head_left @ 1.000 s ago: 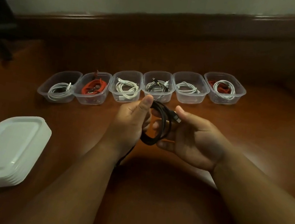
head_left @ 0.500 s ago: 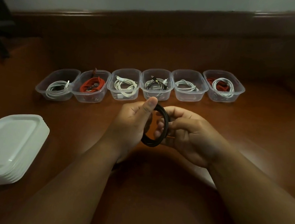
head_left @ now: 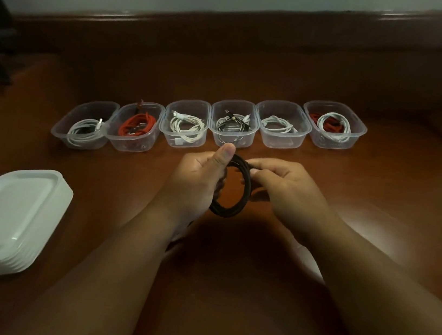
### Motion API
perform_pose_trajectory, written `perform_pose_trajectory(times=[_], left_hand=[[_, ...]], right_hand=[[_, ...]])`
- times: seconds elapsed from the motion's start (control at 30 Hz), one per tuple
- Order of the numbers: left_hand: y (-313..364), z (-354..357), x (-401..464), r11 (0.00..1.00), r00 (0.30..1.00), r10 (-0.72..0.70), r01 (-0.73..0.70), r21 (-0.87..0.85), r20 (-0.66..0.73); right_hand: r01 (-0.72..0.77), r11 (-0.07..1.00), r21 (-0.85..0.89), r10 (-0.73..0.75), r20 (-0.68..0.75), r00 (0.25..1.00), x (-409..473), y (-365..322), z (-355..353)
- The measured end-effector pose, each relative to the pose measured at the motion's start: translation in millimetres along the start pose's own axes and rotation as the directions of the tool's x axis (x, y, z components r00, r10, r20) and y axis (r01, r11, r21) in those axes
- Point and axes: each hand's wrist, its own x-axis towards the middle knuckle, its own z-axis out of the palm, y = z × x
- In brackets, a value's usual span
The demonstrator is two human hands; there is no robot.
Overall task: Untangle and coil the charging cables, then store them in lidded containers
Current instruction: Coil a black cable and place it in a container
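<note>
A coiled black cable point(head_left: 241, 198) hangs between my hands above the brown table. My left hand point(head_left: 197, 184) grips the coil's left side, thumb up on top. My right hand point(head_left: 287, 193) pinches the top right of the coil with curled fingers. Behind them stands a row of several clear open containers point(head_left: 331, 143), each with coiled cables inside: white, red, white, grey and white mixed, white, and red with white. A stack of white lids point(head_left: 5, 219) lies at the left.
The brown wooden table point(head_left: 377, 217) ends at a raised dark back edge below a pale wall. A dark chair leg shows at far left. A tan ledge sits at the right edge.
My right hand has closed from a flat open palm onto the coil's top. The loops have tightened into a neater ring. The view has dropped slightly.
</note>
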Motion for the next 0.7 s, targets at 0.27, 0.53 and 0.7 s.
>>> perform_pose_trajectory(times=[0.27,0.53,0.7], left_hand=[[-3.1,-0.2,0.0,0.983,0.999,0.049,-0.047,0.176,-0.005],[-7.7,2.0,3.4,0.969,0.991,0.129,-0.117,0.218,-0.045],[-8.8,4.0,1.7,0.898,0.92,0.361,-0.299,0.324,-0.151]], right_hand=[[0.078,0.995,-0.062,-0.072,0.093,0.993,-6.8,-0.1,2.1],[0.011,0.996,0.092,-0.024,0.132,0.991,-7.9,2.1,9.4],[-0.037,0.939,0.343,0.037,0.007,0.999,-1.9,5.9,6.1]])
